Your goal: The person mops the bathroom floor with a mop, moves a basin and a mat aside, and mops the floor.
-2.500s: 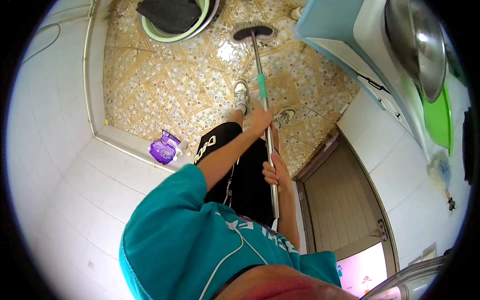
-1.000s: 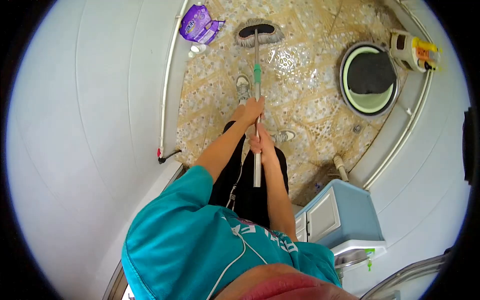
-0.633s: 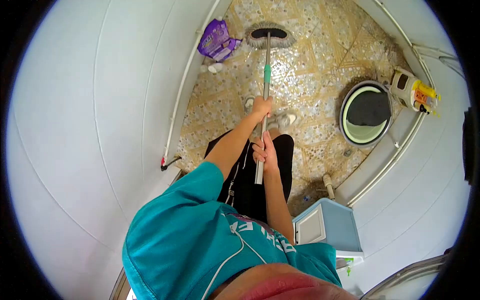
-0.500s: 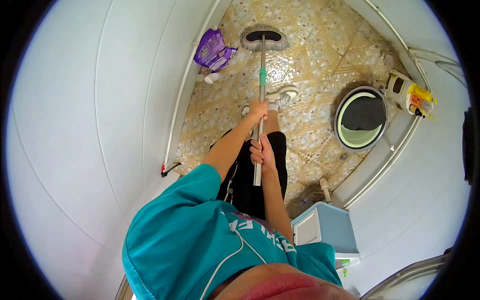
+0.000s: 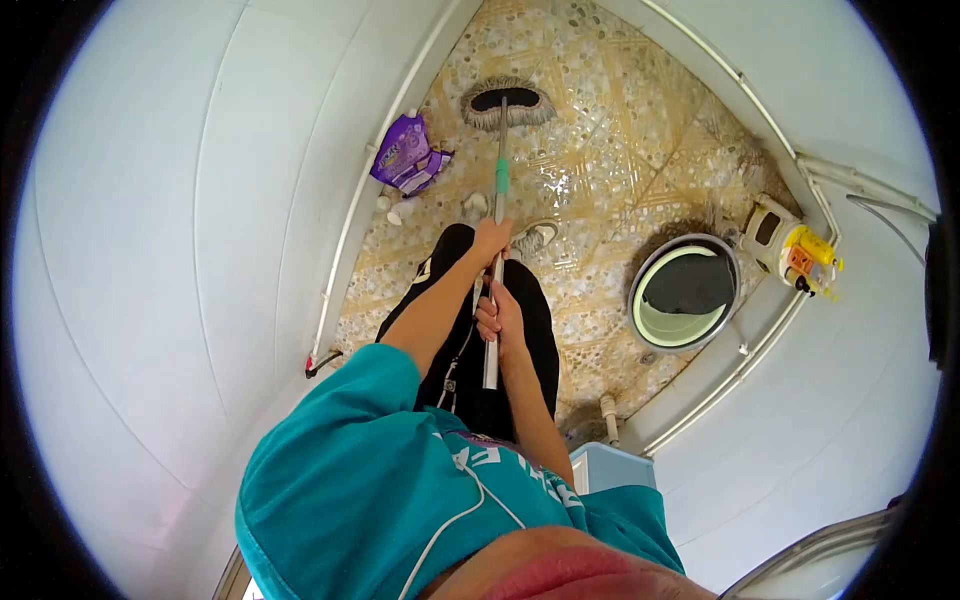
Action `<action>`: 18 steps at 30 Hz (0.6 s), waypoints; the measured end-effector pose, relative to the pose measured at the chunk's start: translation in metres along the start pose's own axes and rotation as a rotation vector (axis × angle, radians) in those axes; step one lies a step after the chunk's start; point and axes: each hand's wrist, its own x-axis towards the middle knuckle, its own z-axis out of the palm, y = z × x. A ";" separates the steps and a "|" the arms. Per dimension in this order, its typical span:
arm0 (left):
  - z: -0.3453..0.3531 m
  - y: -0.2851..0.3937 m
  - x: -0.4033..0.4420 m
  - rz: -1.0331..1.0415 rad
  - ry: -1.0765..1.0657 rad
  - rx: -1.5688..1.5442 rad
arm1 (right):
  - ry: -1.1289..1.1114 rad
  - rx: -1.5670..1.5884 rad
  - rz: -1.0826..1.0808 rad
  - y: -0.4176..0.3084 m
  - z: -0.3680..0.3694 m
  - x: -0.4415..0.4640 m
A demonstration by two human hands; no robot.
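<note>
A mop (image 5: 507, 118) with a grey fringed head and black centre rests on the wet pebble-patterned floor, its metal pole running back toward my body. My left hand (image 5: 491, 241) is wrapped round the pole below its green sleeve (image 5: 502, 176). Lower down, my right hand (image 5: 502, 316) grips the same pole near its end, which sticks out over my black trousers. Left of the mop head, a purple bag (image 5: 408, 155) lies against the wall. My light-coloured shoes (image 5: 536, 237) stand behind the mop head, partly hidden by my arm and legs.
To the right stands a grey-rimmed basin (image 5: 636, 312) with a pale green basin and a dark piece inside. Beyond it are a cream container (image 5: 768, 232) and yellow bottles (image 5: 815, 248). Pipes (image 5: 780, 325) run along the walls. A blue cabinet (image 5: 612, 470) is at lower right.
The view has shifted, so floor objects appear lower and further left. Relative to the purple bag, the mop head has moved away from me. My left foot has stepped forward; both hands keep their hold.
</note>
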 end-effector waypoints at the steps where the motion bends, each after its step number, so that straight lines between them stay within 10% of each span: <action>1: -0.003 0.001 0.004 0.030 -0.037 -0.022 | 0.041 -0.042 -0.027 0.000 0.006 0.002; 18: -0.034 0.214 0.133 0.080 -0.279 0.074 | 0.065 -0.198 -0.244 -0.105 0.142 0.150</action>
